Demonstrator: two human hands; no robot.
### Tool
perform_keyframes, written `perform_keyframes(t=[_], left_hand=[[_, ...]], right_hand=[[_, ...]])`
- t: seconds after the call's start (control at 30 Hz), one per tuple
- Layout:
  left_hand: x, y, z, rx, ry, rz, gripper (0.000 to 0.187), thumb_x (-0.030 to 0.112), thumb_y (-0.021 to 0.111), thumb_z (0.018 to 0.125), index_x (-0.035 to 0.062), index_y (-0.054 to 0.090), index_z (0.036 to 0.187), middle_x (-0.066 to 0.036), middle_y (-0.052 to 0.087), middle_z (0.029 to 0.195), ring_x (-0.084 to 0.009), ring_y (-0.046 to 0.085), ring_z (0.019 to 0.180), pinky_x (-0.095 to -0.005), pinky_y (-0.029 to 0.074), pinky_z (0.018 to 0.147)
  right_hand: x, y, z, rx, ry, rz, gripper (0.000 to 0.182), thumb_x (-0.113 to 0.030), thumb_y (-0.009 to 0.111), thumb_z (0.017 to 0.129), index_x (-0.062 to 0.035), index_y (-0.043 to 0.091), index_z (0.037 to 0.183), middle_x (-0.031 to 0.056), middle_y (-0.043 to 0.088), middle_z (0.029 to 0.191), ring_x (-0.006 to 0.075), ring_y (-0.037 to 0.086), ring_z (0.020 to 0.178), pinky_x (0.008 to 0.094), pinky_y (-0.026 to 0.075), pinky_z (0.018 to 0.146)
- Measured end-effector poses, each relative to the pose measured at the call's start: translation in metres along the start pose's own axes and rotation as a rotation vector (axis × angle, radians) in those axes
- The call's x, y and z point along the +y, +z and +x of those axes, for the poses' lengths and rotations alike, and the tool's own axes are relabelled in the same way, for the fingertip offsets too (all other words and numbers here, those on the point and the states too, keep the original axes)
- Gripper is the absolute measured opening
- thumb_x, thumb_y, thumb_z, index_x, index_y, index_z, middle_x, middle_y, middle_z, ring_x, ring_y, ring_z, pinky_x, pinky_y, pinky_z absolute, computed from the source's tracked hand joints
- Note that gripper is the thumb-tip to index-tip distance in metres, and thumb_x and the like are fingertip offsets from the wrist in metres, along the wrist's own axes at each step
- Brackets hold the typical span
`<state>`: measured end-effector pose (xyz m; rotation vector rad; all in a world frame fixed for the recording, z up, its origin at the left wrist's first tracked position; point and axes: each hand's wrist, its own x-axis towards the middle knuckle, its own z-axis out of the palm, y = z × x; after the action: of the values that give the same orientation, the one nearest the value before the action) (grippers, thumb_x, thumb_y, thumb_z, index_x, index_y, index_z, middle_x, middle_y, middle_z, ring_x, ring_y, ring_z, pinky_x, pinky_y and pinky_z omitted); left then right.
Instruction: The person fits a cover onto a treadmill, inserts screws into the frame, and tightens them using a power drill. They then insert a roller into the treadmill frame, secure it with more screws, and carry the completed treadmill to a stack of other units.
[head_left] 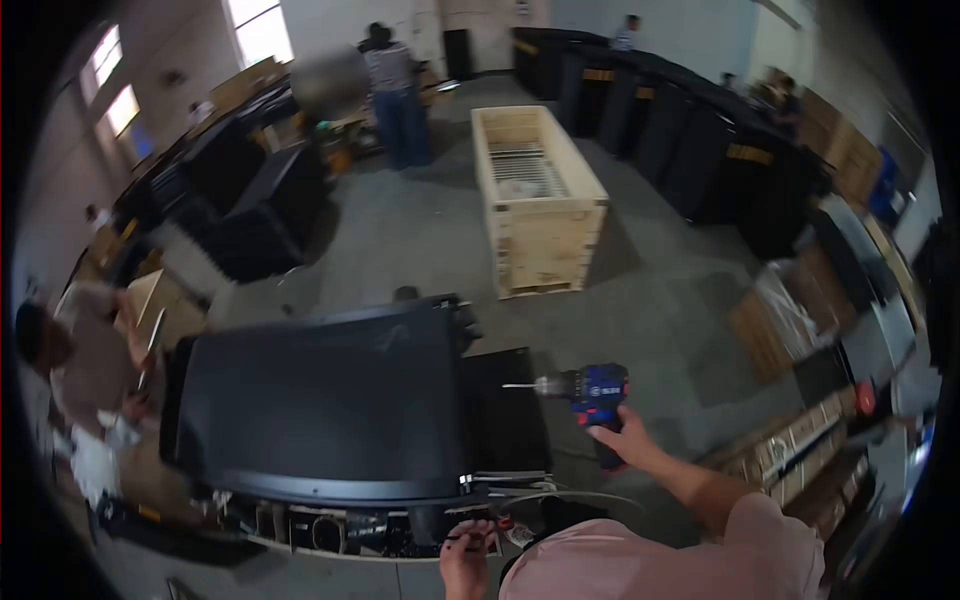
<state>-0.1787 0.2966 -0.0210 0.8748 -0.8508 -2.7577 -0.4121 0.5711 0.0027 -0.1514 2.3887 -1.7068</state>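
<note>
In the head view, the right hand (622, 437) grips a blue drill (590, 392) by its handle, held out over the floor just right of the black cabinet (320, 400); its long axis lies level, the bit pointing left toward the cabinet. The left hand (467, 560) (low in the frame) pinches a small dark part (462, 537) at the cabinet's near edge, while a crate (540, 200) stands well beyond.

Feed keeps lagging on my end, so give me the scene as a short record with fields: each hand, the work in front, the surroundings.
right hand: grips a blue cordless drill, bit pointing left
left hand: at the lower edge of the black unit, on small dark parts; grip unclear
work: large black panel lying flat
floor: open wooden crate beyond
people: one standing at the back, one at left
</note>
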Motion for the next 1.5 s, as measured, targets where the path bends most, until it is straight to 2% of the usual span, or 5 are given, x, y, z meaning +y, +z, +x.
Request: perform_keyframes(t=[0.27,0.93,1.03,1.23,1.5], left_hand=[[0.066,0.110,0.076,-0.349,0.175,-0.001,0.028,0.033,0.059,0.098,0.0079,0.057,0.110,-0.007,0.065,0.108,-0.0235,0.063,0.104,-0.0384,0.050,0.091],[0.068,0.201,0.190,0.229,0.270,-0.003,0.024,0.031,0.055,0.100,0.0080,0.059,0.104,-0.008,0.068,0.101,-0.0237,0.066,0.099,-0.0381,0.053,0.087],[0.056,0.215,0.230,0.335,0.115,0.122,0.024,0.032,0.057,0.099,0.0080,0.058,0.102,-0.008,0.067,0.095,-0.0230,0.067,0.093,-0.0365,0.054,0.081],[0.027,0.259,0.313,0.291,0.067,0.081,0.024,0.033,0.059,0.098,0.0088,0.058,0.097,-0.009,0.067,0.096,-0.0234,0.067,0.093,-0.0349,0.052,0.081],[0.029,0.252,0.425,0.132,-0.027,0.231,0.024,0.027,0.053,0.101,0.0070,0.057,0.113,-0.010,0.064,0.117,-0.0257,0.062,0.109,-0.0378,0.050,0.091]], right_hand=[[-0.093,0.009,-0.081,-0.327,0.237,0.702,0.040,-0.007,0.065,0.086,-0.0007,0.057,0.125,0.0110,0.066,0.115,0.0200,0.064,0.099,0.0363,0.052,0.089],[-0.054,0.005,0.132,-0.707,0.546,0.601,0.051,-0.011,0.073,0.079,-0.0039,0.055,0.126,0.0124,0.065,0.116,0.0190,0.064,0.101,0.0339,0.055,0.084],[-0.063,-0.025,0.185,-0.705,-0.435,0.021,0.051,-0.002,0.075,0.077,-0.0033,0.058,0.126,0.0095,0.067,0.117,0.0172,0.065,0.099,0.0325,0.054,0.088],[0.004,-0.023,0.227,-0.697,0.627,0.711,0.040,-0.007,0.071,0.085,-0.0041,0.060,0.123,0.0104,0.067,0.117,0.0160,0.065,0.094,0.0326,0.054,0.088],[0.066,0.027,0.286,-0.556,0.439,0.865,0.036,-0.004,0.067,0.088,-0.0020,0.058,0.123,0.0141,0.067,0.116,0.0169,0.065,0.095,0.0331,0.055,0.084]])
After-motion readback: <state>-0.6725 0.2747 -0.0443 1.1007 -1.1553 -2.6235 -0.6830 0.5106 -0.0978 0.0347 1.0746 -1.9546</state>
